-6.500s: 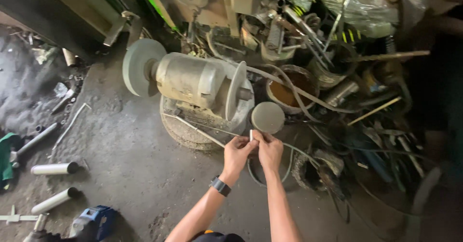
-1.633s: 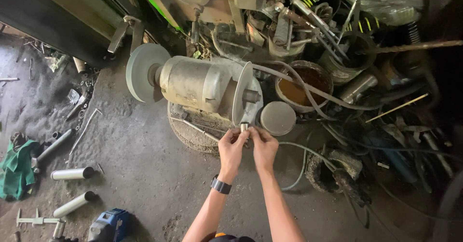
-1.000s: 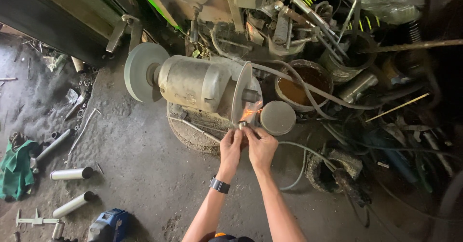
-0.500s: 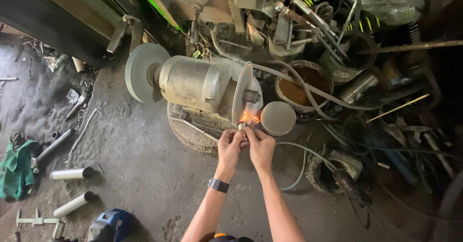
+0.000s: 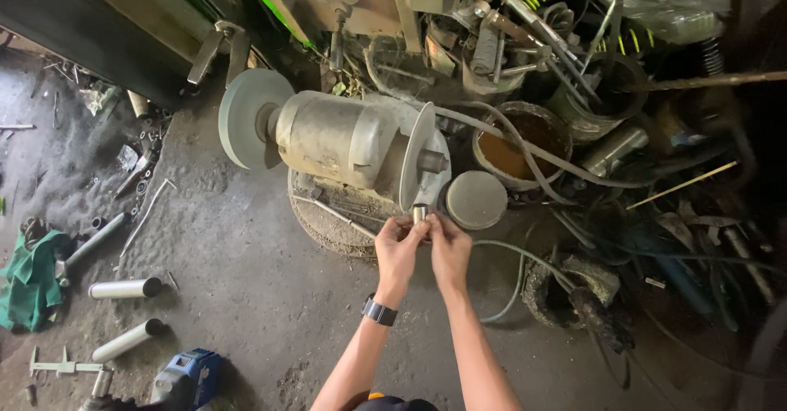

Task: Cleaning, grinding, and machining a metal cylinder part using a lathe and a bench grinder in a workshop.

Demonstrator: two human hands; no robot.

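Observation:
A grey bench grinder [image 5: 332, 136] sits on the workshop floor, one wheel at its left end [image 5: 242, 116] and one at its right end [image 5: 416, 155]. My left hand [image 5: 399, 247] and my right hand [image 5: 450, 245] together pinch a short metal tube piece [image 5: 420, 213]. They hold it just below the rim of the right wheel. No sparks show at the wheel. A dark watch is on my left wrist.
A rusty tin of brown liquid [image 5: 515, 147] and a round grey lid [image 5: 476, 199] lie right of the grinder. Tangled hoses and scrap metal fill the right side. Metal tubes [image 5: 125, 288], a green rag [image 5: 31, 276], a caliper [image 5: 57, 367] and a blue power tool [image 5: 188, 376] lie at left.
Half a second ago orange sparks flew where the tube piece met the right wheel. Now the sparks are gone and the piece sits slightly lower, off the wheel.

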